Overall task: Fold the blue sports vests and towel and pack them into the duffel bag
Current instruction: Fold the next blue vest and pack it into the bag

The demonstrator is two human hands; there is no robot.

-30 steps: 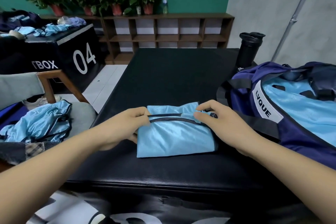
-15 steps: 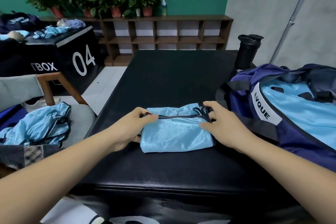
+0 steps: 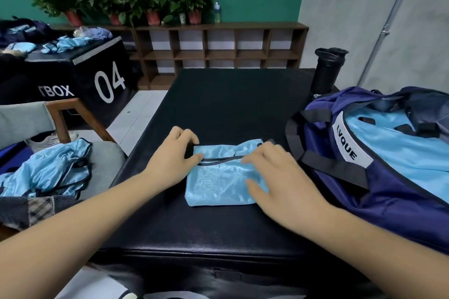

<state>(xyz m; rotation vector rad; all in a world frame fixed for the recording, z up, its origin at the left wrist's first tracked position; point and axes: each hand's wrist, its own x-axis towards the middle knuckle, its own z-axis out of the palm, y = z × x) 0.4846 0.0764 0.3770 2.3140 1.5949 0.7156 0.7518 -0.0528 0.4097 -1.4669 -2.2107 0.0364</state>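
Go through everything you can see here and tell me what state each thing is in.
Folded vest, folded flat on the mat.
Left hand, pinches the vest's left edge.
Right hand, fingers straight, pressing the vest.
Duffel bag, open, blue fabric inside.
Loose vests, crumpled, unfolded, on the chair.
Black bottle, upright.

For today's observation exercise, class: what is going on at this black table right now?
A person is folding a light blue sports vest on the black padded table. The left hand pinches the vest's upper left corner, and the right hand presses down on its right side with spread fingers. The navy duffel bag lies open to the right with light blue fabric already inside. Crumpled blue vests lie on the chair at left, not yet folded.
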